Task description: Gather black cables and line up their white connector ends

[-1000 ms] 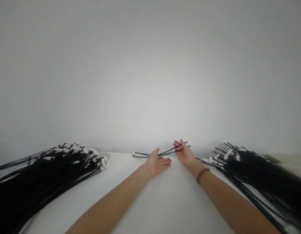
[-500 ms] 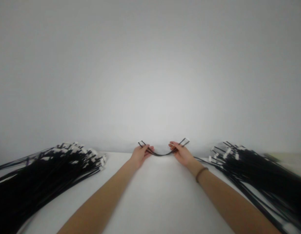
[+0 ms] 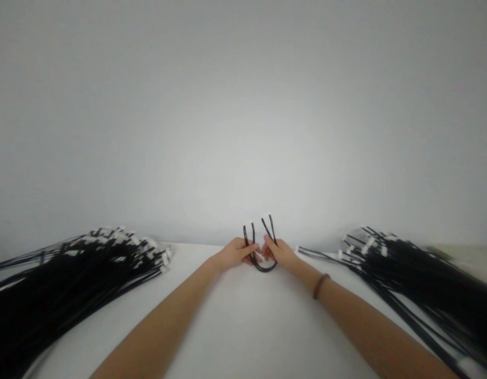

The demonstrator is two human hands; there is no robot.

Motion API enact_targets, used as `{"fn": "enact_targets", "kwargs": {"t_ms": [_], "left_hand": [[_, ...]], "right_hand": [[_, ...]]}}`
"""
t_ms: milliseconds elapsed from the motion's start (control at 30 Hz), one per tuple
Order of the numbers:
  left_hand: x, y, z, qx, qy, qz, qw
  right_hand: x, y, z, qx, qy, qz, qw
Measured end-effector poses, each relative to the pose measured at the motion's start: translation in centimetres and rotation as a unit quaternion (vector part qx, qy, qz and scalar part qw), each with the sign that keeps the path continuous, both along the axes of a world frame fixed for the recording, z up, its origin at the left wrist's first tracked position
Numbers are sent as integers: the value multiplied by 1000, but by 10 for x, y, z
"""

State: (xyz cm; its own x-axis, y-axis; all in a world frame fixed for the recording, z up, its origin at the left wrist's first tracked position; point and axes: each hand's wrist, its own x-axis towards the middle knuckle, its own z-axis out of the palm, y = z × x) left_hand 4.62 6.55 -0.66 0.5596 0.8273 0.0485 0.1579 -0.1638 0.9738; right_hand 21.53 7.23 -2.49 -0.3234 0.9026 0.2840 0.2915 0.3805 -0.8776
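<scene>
A short black cable is bent into a U between my two hands, above the white table near the wall. My left hand is closed on one side of it, thumb on top. On the other side, my right hand pinches it between thumb and fingers. Two dark ends stick up past each hand, with small pale tips that are hard to make out against the wall. The fingertips of both hands are close together, and the bottom of the bend hangs below them.
On the left lies a large pile of black cables with white connectors. Another pile of black cables with white connectors lies on the right, one strand reaching toward my right hand. A plain pale wall rises behind the white table.
My hands have come closer together. The cable has gone from a shallow sag to a tight U, and its ends now point up instead of outward.
</scene>
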Motion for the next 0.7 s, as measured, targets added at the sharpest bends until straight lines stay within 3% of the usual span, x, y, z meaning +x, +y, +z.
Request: {"fn": "enact_targets", "kwargs": {"t_ms": [300,700], "left_hand": [[-2,-4,9,-50,-5,-76,996],[-4,-5,9,-38,-3,-80,996]], "right_hand": [[2,-12,7,47,-102,-6,994],[3,-14,7,54,-106,-5,993]]}}
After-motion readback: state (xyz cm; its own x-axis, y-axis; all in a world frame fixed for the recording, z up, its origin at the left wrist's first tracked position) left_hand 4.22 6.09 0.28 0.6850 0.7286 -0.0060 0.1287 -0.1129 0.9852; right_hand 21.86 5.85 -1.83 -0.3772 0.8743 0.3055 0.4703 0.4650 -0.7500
